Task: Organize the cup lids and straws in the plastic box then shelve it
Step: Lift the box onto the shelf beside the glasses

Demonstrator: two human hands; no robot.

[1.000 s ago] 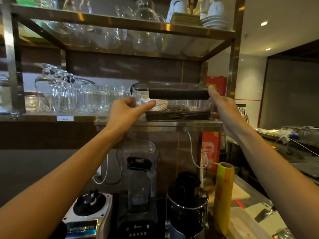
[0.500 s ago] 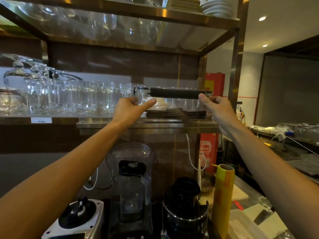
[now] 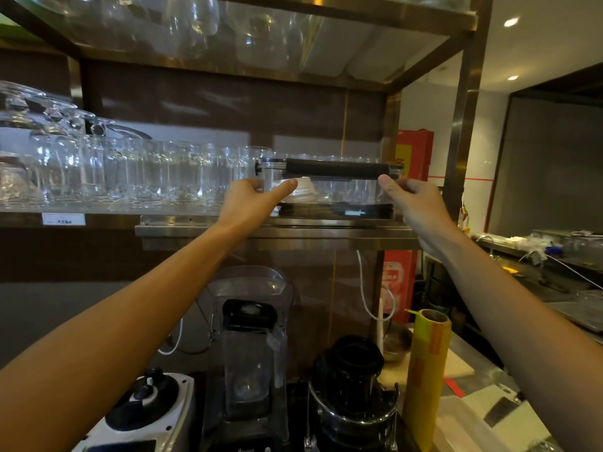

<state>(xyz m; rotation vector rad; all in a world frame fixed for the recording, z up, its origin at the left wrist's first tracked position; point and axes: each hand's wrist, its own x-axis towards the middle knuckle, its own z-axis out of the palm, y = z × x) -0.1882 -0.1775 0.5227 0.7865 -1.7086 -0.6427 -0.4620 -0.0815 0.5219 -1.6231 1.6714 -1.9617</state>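
A clear plastic box (image 3: 346, 194) with a black handle bar (image 3: 332, 168) along its front rim rests on the steel shelf (image 3: 277, 234). White cup lids (image 3: 301, 192) are stacked inside at its left, and dark straws (image 3: 336, 211) lie along its bottom. My left hand (image 3: 253, 199) holds the box's left end, thumb against the front wall. My right hand (image 3: 416, 207) grips the right end, with curled fingers just under the handle.
Rows of drinking glasses (image 3: 130, 172) fill the shelf left of the box. More glassware sits on the upper shelf (image 3: 228, 31). Below stand a blender (image 3: 253, 347), a juicer (image 3: 352, 393) and a yellow cling-film roll (image 3: 427, 373). A steel post (image 3: 463, 125) rises at right.
The box has slid further back onto the shelf and now rests flat there. Both hands followed it, still on its ends, and the view has tilted upward.
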